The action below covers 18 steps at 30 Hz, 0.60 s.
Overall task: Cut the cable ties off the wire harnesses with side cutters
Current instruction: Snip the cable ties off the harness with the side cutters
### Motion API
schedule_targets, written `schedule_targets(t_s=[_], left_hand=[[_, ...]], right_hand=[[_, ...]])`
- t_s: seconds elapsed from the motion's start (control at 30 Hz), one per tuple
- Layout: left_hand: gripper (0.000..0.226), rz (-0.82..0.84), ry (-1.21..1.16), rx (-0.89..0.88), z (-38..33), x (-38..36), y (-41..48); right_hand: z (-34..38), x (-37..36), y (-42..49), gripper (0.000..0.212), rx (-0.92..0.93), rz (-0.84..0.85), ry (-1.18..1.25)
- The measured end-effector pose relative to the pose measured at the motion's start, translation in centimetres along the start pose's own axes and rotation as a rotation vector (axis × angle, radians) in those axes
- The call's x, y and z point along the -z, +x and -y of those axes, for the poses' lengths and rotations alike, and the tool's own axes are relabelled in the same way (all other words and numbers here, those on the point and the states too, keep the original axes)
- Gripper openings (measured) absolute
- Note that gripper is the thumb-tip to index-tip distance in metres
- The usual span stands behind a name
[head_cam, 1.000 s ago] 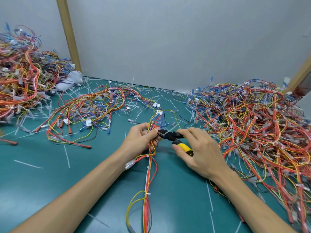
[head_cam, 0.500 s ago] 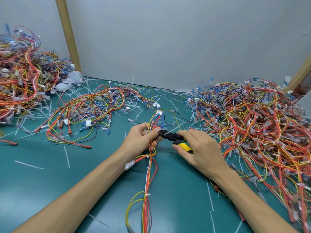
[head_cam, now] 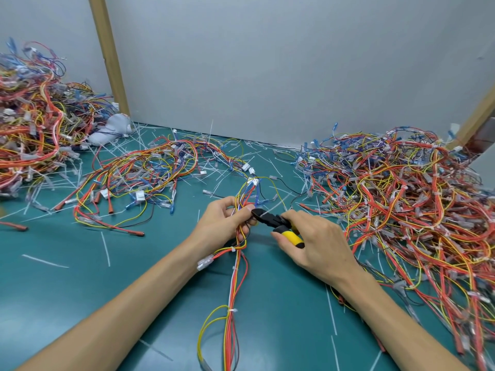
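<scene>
**Now a tie seems to spring loose**

Compared with half a second ago, a pale blurred streak (head_cam: pixel 280 206) shows just above the cutters (head_cam: pixel 270 219); I take it for a snipped tie flicking away. The left hand (head_cam: pixel 222 223) still pinches the wire bundle (head_cam: pixel 235 266) between thumb and fingers over the worktop (head_cam: pixel 80 290). The right hand (head_cam: pixel 316 242) keeps its fingers wrapped round the yellow handles. Both hands have barely shifted. More white ties (head_cam: pixel 233 249) remain lower down the bundle.
</scene>
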<state>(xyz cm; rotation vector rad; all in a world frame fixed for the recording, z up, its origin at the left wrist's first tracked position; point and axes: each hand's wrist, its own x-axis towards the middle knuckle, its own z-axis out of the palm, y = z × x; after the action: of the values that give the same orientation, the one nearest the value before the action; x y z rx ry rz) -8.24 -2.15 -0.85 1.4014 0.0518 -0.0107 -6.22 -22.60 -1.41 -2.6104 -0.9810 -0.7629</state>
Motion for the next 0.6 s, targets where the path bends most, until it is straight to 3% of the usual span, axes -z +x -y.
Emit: schedule_targets(t_s=[0.6], left_hand=[[0.008,-0.041,-0.080,0.029,0.27,0.25,0.09]], right_hand=[[-0.19,0.38,0.11,0.038,-0.019,0.053,0.062]])
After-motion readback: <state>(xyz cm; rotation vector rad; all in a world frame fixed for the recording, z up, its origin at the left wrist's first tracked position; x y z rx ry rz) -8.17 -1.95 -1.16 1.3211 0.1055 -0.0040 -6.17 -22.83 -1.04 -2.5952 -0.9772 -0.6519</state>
